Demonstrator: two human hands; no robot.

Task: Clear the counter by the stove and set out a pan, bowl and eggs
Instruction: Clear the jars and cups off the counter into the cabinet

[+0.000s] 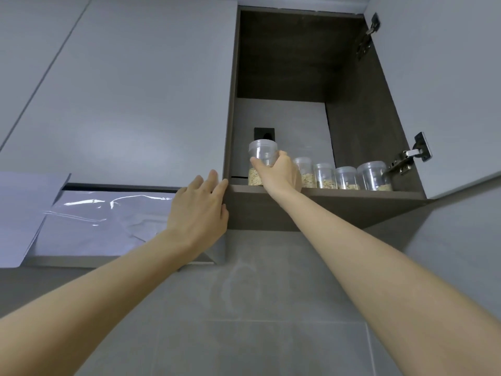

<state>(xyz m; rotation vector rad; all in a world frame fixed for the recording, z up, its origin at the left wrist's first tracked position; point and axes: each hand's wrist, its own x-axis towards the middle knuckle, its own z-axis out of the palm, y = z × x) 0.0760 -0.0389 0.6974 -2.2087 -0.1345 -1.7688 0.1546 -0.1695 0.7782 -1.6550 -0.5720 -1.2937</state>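
I look up into an open wall cupboard (298,207). My right hand (279,172) grips a clear plastic jar (262,153) with oat-like flakes in its bottom, at the left end of the cupboard shelf. Whether the jar stands on the shelf or is lifted off it I cannot tell. My left hand (199,210) rests with straight fingers against the cupboard's lower left corner. No pan, bowl or eggs are in view.
Several more clear jars (347,177) with flakes stand in a row along the shelf to the right. The cupboard door (447,90) is swung open on the right, on metal hinges (412,156). A foil-wrapped range hood (108,221) sits below left. Grey tiled wall (257,321) lies beneath.
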